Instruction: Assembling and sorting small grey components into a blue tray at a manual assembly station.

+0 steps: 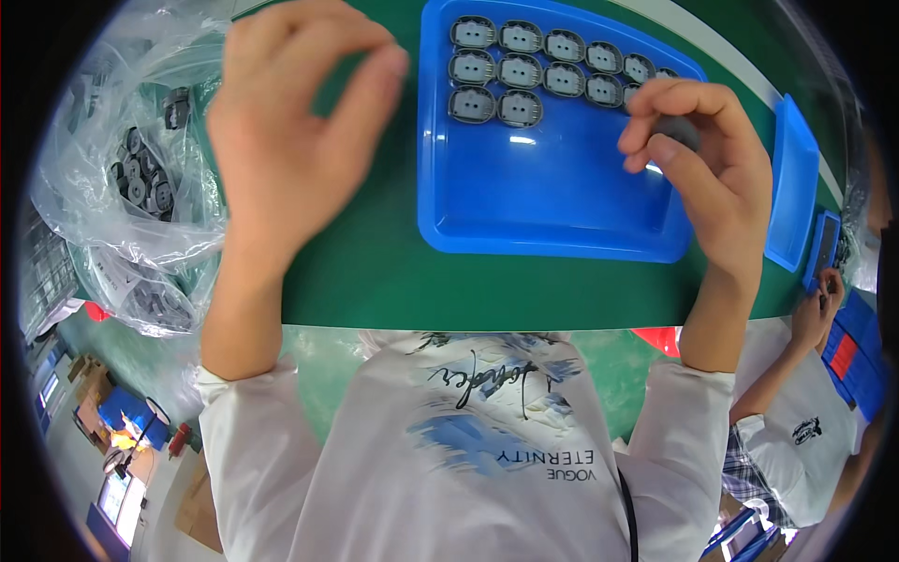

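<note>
A blue plastic tray (pixel 552 215) lies on the green table, with several small grey moulded parts (pixel 521 69) set in rows along its far side. My right hand (pixel 712 178) hovers over the tray's right end, fingertips pinched on one dark grey part (pixel 678 131). My left hand (pixel 290 140) is raised above the table to the left of the tray, fingers curled loosely with nothing visible in them. A clear plastic bag (pixel 140 187) at the far left holds several more of the grey parts.
The green table (pixel 375 272) ends at its near edge just below the tray. A second blue tray (pixel 794 183) lies to the right. Another person in a white shirt (pixel 805 431) works at the right, their hand near a small blue tray (pixel 824 245).
</note>
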The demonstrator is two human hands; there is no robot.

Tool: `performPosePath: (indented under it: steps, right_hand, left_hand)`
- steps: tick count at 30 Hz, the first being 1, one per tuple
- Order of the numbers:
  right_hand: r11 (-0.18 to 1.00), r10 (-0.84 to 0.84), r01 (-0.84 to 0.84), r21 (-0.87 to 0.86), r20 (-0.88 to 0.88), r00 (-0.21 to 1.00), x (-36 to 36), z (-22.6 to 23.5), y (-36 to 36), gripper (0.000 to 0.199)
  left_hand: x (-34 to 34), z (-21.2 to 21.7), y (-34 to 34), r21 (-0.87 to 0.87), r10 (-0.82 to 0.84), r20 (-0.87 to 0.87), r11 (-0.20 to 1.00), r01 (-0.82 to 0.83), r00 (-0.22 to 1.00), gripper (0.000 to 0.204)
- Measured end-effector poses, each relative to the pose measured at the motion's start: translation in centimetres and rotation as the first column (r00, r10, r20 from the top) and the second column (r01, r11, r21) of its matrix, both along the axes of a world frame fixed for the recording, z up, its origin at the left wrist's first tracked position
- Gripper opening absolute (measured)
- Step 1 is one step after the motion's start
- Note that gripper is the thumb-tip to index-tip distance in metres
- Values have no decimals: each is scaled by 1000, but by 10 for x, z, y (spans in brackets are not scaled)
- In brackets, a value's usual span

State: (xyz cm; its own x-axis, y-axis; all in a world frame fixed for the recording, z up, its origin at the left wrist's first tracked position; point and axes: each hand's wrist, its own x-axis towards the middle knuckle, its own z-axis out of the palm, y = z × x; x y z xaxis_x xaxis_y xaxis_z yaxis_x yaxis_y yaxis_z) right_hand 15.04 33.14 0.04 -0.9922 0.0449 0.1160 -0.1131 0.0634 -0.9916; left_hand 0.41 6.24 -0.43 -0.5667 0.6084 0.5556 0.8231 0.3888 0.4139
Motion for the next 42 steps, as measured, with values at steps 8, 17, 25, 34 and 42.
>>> performPosePath:
  steps: [8, 17, 25, 34, 42]
  right_hand:
    - [663, 89, -16, 749, -58, 994, 10, 7, -21, 33]
    - [545, 82, 103, 832, -175, 981, 10, -12, -27, 27]
    - [558, 64, 104, 823, -168, 984, 6, -5, -25, 17]
    - [497, 60, 189, 847, -250, 966, -3, -16, -30, 18]
    - [532, 22, 57, 845, -81, 996, 4, -8, -34, 19]
  left_hand:
    - [-1, 31, -39, 278, 233, 259, 911, -304, 937, 8]
    - [-42, -13, -124, -601, 486, -169, 640, -480, 858, 40]
    - [-44, 4, -135, -620, 523, -44, 654, -434, 851, 40]
    - [-15, 1, -110, -525, 472, -27, 743, -414, 881, 28]
    - [4, 9, -103, -440, 363, 63, 846, -301, 930, 28]
